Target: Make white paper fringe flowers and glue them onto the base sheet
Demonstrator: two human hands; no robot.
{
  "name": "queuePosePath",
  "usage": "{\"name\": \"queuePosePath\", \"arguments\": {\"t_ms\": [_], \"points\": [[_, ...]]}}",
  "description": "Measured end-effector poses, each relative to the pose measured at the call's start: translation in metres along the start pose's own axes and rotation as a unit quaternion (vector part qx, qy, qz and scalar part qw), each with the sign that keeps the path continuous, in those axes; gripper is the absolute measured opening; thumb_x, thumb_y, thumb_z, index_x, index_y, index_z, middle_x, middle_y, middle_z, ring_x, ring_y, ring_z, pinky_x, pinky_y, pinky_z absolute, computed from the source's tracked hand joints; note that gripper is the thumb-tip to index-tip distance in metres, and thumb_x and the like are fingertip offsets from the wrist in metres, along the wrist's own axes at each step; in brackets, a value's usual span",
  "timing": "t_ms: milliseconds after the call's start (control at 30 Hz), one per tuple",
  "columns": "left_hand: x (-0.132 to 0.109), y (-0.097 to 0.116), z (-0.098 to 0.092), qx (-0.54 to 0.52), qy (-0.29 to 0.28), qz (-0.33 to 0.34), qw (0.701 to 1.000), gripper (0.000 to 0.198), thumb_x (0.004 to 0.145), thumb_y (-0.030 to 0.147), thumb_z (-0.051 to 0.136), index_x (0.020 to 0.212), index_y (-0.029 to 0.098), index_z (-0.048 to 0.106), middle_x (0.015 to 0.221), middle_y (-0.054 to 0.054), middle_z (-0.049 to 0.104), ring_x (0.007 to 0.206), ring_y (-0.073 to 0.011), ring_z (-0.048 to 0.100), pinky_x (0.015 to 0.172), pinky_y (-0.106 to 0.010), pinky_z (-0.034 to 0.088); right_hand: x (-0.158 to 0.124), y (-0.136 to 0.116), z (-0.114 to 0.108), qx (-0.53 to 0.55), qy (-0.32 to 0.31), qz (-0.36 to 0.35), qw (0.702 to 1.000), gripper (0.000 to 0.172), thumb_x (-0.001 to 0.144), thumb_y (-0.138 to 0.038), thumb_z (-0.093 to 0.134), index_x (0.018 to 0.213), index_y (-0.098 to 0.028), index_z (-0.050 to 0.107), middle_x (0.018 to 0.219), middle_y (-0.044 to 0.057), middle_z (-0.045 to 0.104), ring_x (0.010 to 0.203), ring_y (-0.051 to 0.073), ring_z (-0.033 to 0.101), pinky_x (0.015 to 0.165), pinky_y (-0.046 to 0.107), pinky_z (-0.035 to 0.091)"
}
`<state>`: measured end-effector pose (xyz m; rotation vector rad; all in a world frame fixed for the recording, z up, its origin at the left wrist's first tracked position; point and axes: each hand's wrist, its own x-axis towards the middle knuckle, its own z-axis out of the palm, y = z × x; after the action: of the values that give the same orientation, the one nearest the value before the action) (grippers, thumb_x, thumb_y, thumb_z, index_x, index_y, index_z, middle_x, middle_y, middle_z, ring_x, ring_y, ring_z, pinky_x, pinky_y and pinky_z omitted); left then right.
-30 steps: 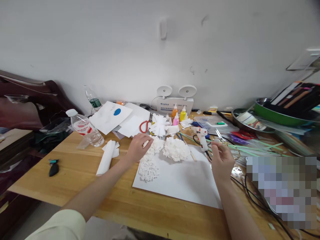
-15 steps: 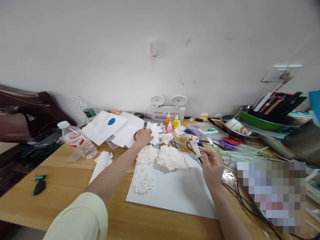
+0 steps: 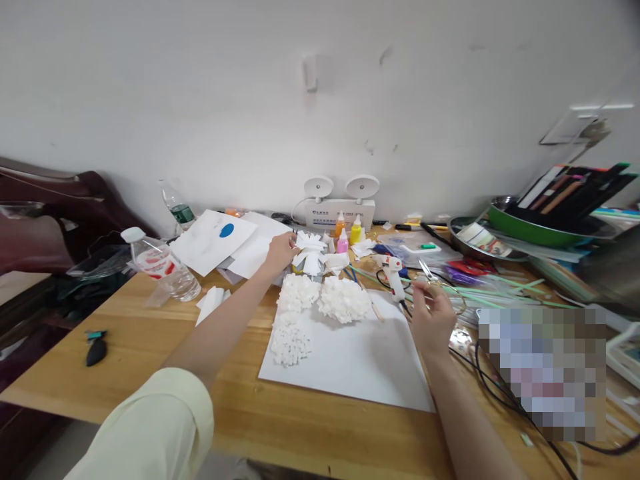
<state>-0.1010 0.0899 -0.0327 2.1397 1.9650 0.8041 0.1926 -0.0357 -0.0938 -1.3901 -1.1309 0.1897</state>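
Note:
My left hand (image 3: 282, 253) reaches to the back of the table, its fingers closed at the edge of a fringed white paper piece (image 3: 311, 255). The underside of that grip is hidden. Below it, three clusters of white paper flowers lie on a white sheet (image 3: 365, 360); the fullest cluster (image 3: 344, 299) is at the right. My right hand (image 3: 434, 317) hovers by the sheet's right edge with thumb and fingers pinched together; what is between them, if anything, is too small to tell. Gold-handled scissors (image 3: 459, 301) show behind it, and a white glue gun (image 3: 394, 277) lies to its left.
Small paint bottles (image 3: 355, 231) stand before a white emergency light (image 3: 340, 213). A water bottle (image 3: 163, 268) and loose papers (image 3: 213, 243) are at the left. Green pan (image 3: 537, 230), thin plastic sticks and black cables (image 3: 493, 393) crowd the right side.
The view has tilted down slightly. My left hand has moved from above the red-handled scissors to the fringed paper, which now looks raised and fanned. My right hand has hardly moved.

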Motion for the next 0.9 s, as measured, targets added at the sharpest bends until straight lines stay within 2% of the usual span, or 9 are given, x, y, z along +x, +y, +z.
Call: {"name": "queuePosePath", "arguments": {"t_ms": [367, 467, 533, 600, 667, 733, 767, 833, 900], "points": [[-0.005, 0.011, -0.025, -0.167, 0.027, -0.002, 0.986, 0.034, 0.064, 0.014, 0.055, 0.097, 0.01, 0.059, 0.086, -0.009, 0.068, 0.08, -0.0176, 0.063, 0.071, -0.026, 0.048, 0.001, -0.002, -0.002, -0.026, 0.0, -0.046, 0.999, 0.018, 0.078, -0.022, 0.046, 0.085, -0.016, 0.062, 0.086, 0.007, 0.06, 0.075, 0.017, 0.055, 0.065, 0.029, 0.044], [-0.017, 0.03, -0.046, -0.213, 0.034, 0.01, 0.976, 0.037, 0.066, 0.014, 0.053, 0.102, 0.009, 0.057, 0.098, -0.011, 0.065, 0.089, -0.0166, 0.061, 0.075, -0.025, 0.047, 0.002, -0.001, -0.001, -0.028, -0.003, -0.045, 0.999, 0.017, 0.078, -0.023, 0.047, 0.084, -0.016, 0.062, 0.081, 0.006, 0.06, 0.071, 0.017, 0.055, 0.065, 0.03, 0.045], [-0.038, 0.05, -0.064, -0.242, 0.034, 0.026, 0.969, 0.035, 0.067, 0.014, 0.054, 0.102, 0.012, 0.057, 0.1, -0.009, 0.065, 0.091, -0.0154, 0.059, 0.076, -0.024, 0.046, 0.0, -0.003, 0.001, -0.019, -0.005, -0.042, 0.999, 0.017, 0.077, -0.024, 0.048, 0.083, -0.016, 0.062, 0.079, 0.006, 0.06, 0.07, 0.017, 0.054, 0.065, 0.03, 0.045], [-0.07, 0.073, -0.078, -0.322, -0.031, 0.067, 0.944, 0.031, 0.068, 0.017, 0.056, 0.099, 0.016, 0.059, 0.103, -0.006, 0.063, 0.086, -0.0142, 0.058, 0.071, -0.023, 0.047, -0.002, -0.008, 0.002, 0.022, -0.027, -0.031, 0.999, 0.016, 0.076, -0.026, 0.051, 0.083, -0.017, 0.062, 0.081, 0.006, 0.06, 0.072, 0.017, 0.054, 0.066, 0.031, 0.045], [-0.105, 0.095, -0.084, -0.382, -0.171, 0.1, 0.903, 0.031, 0.067, 0.02, 0.059, 0.098, 0.019, 0.059, 0.108, -0.005, 0.059, 0.079, -0.0117, 0.057, 0.062, -0.021, 0.046, -0.006, -0.017, 0.002, 0.105, -0.102, -0.01, 0.989, 0.016, 0.075, -0.029, 0.053, 0.084, -0.018, 0.061, 0.084, 0.006, 0.061, 0.075, 0.018, 0.055, 0.068, 0.03, 0.045], [-0.135, 0.11, -0.077, -0.434, -0.289, 0.086, 0.849, 0.038, 0.065, 0.022, 0.064, 0.102, 0.021, 0.057, 0.106, -0.005, 0.058, 0.073, -0.01, 0.056, 0.059, -0.02, 0.044, -0.011, -0.028, 0.0, 0.196, -0.255, 0.009, 0.947, 0.02, 0.077, -0.034, 0.053, 0.085, -0.019, 0.061, 0.083, 0.006, 0.062, 0.075, 0.017, 0.055, 0.068, 0.03, 0.044], [-0.146, 0.114, -0.07, -0.452, -0.316, 0.077, 0.831, 0.04, 0.062, 0.023, 0.067, 0.1, 0.02, 0.057, 0.101, -0.005, 0.058, 0.069, -0.0092, 0.056, 0.057, -0.02, 0.043, -0.014, -0.034, -0.002, 0.232, -0.346, 0.012, 0.909, 0.025, 0.078, -0.039, 0.051, 0.085, -0.019, 0.062, 0.081, 0.005, 0.062, 0.073, 0.017, 0.055, 0.066, 0.029, 0.044], [-0.159, 0.115, -0.051, -0.466, -0.317, 0.043, 0.825, 0.04, 0.058, 0.023, 0.07, 0.096, 0.019, 0.057, 0.097, -0.005, 0.057, 0.066, -0.0086, 0.055, 0.056, -0.019, 0.041, -0.019, -0.044, -0.004, 0.272, -0.519, 0.029, 0.81, 0.039, 0.075, -0.053, 0.048, 0.078, -0.017, 0.064, 0.072, 0.006, 0.062, 0.066, 0.017, 0.054, 0.061, 0.029, 0.043], [-0.162, 0.109, -0.033, -0.469, -0.297, -0.005, 0.831, 0.043, 0.055, 0.024, 0.072, 0.094, 0.019, 0.056, 0.101, -0.005, 0.054, 0.062, -0.0073, 0.054, 0.053, -0.019, 0.04, -0.024, -0.05, -0.004, 0.276, -0.621, 0.071, 0.73, 0.044, 0.071, -0.058, 0.05, 0.069, -0.016, 0.063, 0.064, 0.004, 0.061, 0.056, 0.014, 0.052, 0.053, 0.026, 0.04]]}}
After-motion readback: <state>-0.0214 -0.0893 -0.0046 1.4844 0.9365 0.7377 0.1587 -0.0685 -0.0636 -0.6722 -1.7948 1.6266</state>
